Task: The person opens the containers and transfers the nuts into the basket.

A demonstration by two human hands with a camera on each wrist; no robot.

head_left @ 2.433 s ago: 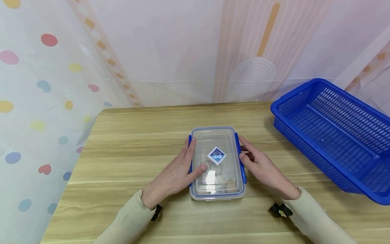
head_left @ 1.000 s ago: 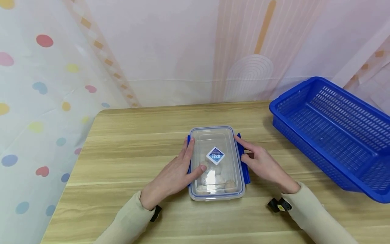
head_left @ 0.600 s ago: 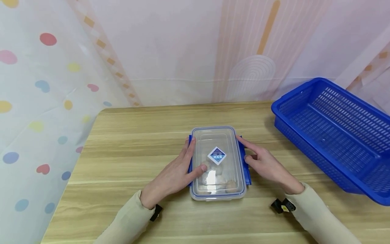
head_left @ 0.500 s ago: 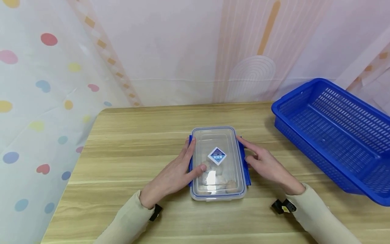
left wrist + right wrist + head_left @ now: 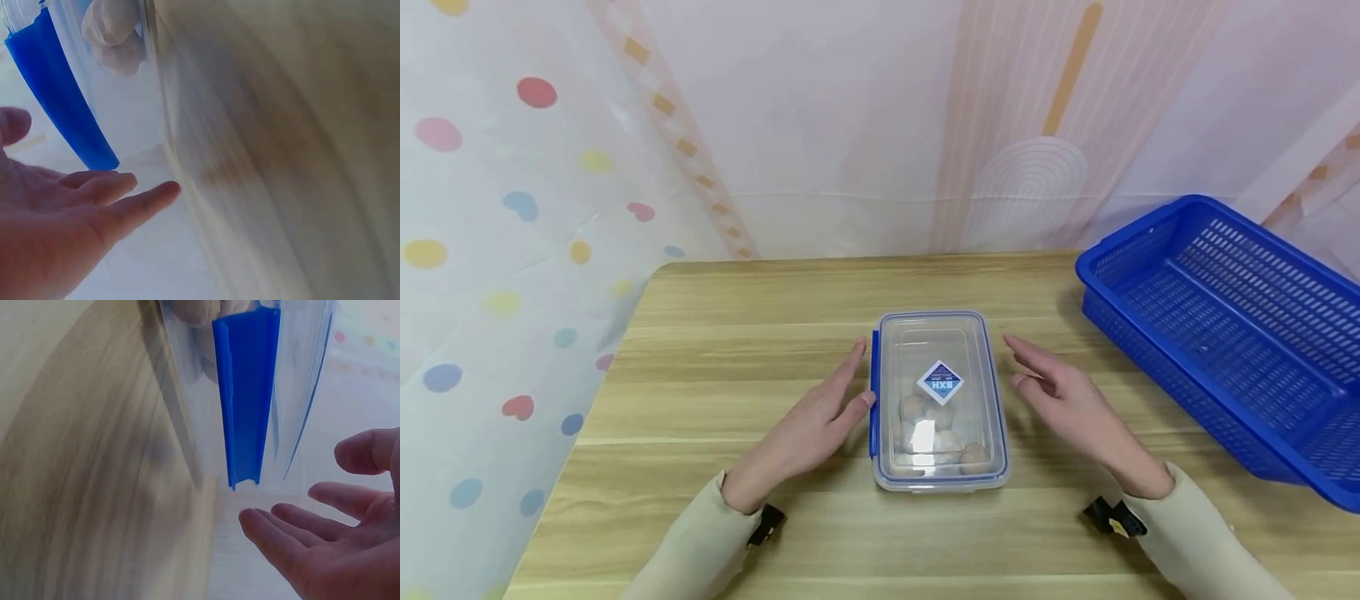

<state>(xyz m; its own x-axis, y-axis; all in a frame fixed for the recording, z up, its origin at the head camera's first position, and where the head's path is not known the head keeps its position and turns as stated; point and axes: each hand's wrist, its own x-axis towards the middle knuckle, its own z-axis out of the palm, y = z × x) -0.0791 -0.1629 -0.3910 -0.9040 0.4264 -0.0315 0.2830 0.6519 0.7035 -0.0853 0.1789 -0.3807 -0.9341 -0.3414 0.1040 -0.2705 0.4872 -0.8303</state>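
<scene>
A clear plastic food container (image 5: 936, 342) with its lid on stands on the table, a BXH sticker on top. Several pale brown roundish things (image 5: 973, 457) show through it. The blue latch (image 5: 875, 417) runs upright along its left side. In the right wrist view, the right-hand latch (image 5: 250, 400) hangs down, swung off the lid edge; the head view hides it. My left hand (image 5: 808, 425) is beside the left side, fingers extended, thumb tip right at the latch. My right hand (image 5: 1063, 404) holds nothing, fingers loosely bent, a small gap from the container's right side.
A blue slotted plastic basket (image 5: 1206, 417) stands at the right of the wooden table (image 5: 737, 333). Behind the table hangs a patterned cloth (image 5: 835, 125). A small black device (image 5: 1112, 517) is strapped at the right wrist.
The left hand has come off the lid and moved left. The right hand has let go of the right latch and drawn away; that latch swung outward, then dropped down.
</scene>
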